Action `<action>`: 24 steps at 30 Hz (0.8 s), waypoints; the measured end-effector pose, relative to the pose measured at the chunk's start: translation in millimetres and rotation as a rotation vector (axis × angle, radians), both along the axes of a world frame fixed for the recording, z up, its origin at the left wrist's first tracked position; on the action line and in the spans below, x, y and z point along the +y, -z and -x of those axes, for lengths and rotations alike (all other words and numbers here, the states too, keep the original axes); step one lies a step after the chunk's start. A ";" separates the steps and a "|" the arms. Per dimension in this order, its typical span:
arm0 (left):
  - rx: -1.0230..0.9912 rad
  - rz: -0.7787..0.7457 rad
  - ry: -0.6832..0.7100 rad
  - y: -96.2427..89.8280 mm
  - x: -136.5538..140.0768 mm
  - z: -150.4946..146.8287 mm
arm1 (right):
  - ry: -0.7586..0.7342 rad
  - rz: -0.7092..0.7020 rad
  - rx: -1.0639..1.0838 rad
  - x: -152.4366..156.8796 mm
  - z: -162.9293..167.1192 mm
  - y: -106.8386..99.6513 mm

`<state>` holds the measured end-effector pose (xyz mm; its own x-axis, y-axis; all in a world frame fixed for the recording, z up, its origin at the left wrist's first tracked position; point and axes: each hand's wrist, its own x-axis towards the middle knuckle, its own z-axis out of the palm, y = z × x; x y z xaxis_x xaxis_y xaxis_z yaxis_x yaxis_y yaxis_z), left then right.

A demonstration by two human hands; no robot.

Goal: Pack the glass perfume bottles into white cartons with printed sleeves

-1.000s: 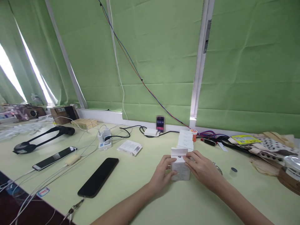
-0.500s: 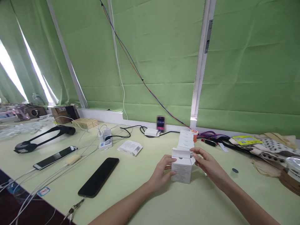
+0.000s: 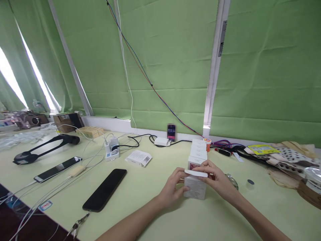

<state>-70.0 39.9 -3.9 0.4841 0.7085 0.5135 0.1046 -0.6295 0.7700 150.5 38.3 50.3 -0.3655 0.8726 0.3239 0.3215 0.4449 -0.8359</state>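
A small white carton (image 3: 195,189) stands upright on the table in front of me, its top flap (image 3: 196,173) folded most of the way down. My left hand (image 3: 175,185) grips the carton's left side, thumb on the front face. On the flap, my right hand (image 3: 213,174) presses with its fingers from the right and holds its edge. Right behind the carton runs a row of similar white boxes (image 3: 198,154). Beside my right wrist lies a shiny round object (image 3: 232,181), partly hidden by the hand. Whatever is inside the carton is hidden.
Left of my hands lie a black phone (image 3: 105,189), a flattened white box (image 3: 138,157) and a power strip (image 3: 112,149) with cables. To the right stands a small grey-topped cylinder (image 3: 250,184), near fabric pieces (image 3: 288,160) and a round container (image 3: 312,187).
The raised top flap has swung down over the carton's opening. My right hand has moved left, from the side flap onto the top. The shiny round object now shows more.
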 end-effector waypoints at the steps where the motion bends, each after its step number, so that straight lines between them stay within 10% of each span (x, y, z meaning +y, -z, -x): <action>1: 0.000 0.006 -0.005 -0.7 -0.4 -0.4 | -0.008 -0.009 -0.017 0.5 0.2 1.2; 24: -0.068 -0.001 -0.006 2.9 -0.3 -4.3 | -0.029 -0.122 -0.064 -2.1 2.7 13.8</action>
